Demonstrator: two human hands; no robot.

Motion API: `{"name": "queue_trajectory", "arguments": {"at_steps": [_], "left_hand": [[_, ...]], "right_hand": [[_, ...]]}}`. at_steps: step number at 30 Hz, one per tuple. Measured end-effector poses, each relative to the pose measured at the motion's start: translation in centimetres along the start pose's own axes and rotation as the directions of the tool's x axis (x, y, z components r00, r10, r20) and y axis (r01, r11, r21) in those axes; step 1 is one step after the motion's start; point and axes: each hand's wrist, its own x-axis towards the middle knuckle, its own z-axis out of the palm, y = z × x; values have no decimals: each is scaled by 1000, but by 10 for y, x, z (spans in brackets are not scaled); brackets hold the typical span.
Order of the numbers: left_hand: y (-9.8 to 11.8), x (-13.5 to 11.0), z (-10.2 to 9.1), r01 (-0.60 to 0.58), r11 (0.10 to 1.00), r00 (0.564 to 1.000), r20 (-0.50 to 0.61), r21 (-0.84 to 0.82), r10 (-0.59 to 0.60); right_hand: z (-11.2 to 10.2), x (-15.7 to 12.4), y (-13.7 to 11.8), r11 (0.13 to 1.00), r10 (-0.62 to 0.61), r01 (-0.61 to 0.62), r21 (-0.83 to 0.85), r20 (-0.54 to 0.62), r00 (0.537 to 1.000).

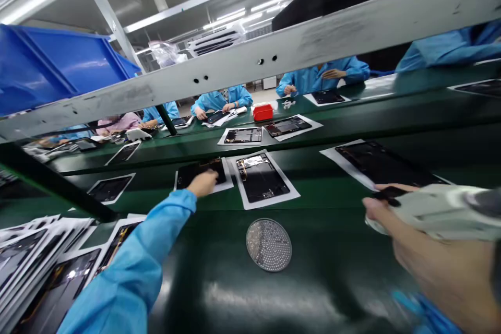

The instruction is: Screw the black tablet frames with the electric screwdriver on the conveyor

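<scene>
My left hand [203, 183], in a blue sleeve, reaches over the right part of a dark tablet panel [198, 171] lying on a white sheet. Motion blur hides its fingers, so I cannot tell whether it grips anything. At the right, my right hand [410, 250] is wrapped around a pale gun-shaped tool [434, 211] with a black trigger-like part; its exact kind is unclear. Just beyond that tool lies another dark panel on white paper [385, 162]. Between my hands are an opened tablet housing [261, 177] on a sheet and a round clear dish of tiny parts [269, 245].
Stacked panels with white sheets [43, 266] crowd the lower left. A metal shelf beam [235, 65] crosses overhead, bearing a blue bin [58, 65]; a dark post [58, 182] slants down at left. Across the green bench [219, 282], co-workers in blue sit near a red box [262, 112].
</scene>
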Motion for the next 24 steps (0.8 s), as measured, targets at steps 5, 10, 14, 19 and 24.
{"name": "queue_trajectory", "arguments": {"at_steps": [5, 10, 14, 19, 24], "left_hand": [[59, -1, 65, -199, 952, 958, 159, -235, 239], [63, 6, 73, -76, 830, 976, 128, -553, 175], [74, 6, 70, 112, 559, 993, 120, -822, -22], [118, 19, 62, 222, 188, 957, 177, -957, -229], [181, 29, 45, 288, 117, 934, 252, -951, -252]], "right_hand": [[4, 4, 22, 979, 56, -21, -204, 169, 984], [3, 5, 22, 970, -28, 64, -234, 157, 987], [0, 6, 15, 977, -49, 78, -200, 147, 988], [-2, 6, 9, 987, -45, 65, -147, 133, 990], [-23, 4, -10, 985, -141, 147, -87, 69, 988]]}}
